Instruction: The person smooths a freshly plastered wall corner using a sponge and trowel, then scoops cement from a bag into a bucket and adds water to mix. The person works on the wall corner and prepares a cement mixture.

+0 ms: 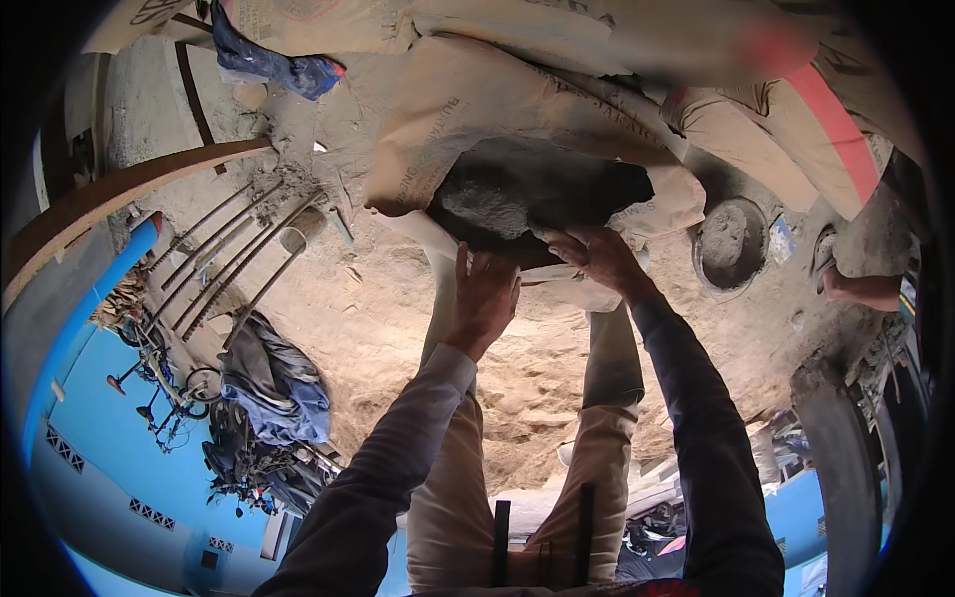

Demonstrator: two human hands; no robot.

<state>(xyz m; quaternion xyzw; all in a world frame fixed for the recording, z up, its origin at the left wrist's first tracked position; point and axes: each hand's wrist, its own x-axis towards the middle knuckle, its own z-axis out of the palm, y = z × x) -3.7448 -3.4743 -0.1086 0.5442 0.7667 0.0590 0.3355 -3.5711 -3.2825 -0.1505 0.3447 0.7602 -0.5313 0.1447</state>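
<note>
A large brown paper cement bag lies ahead of me, its top torn wide open along a ragged edge. Inside the dark opening shows grey powder. At the bag's near edge my left hand is closed, with its fingertips on the rim and its thumb raised. To its right, my right hand also grips that near edge, fingers pointing left into the opening. Parts of the fingers of both hands are hidden by the paper and shadow. My legs stand below, on either side of the hands.
More paper sacks lie beyond and to the right. A round bucket of grey material stands at the right, near another person's bare limb. Metal rods, a curved wooden beam and a blue pipe occupy the left.
</note>
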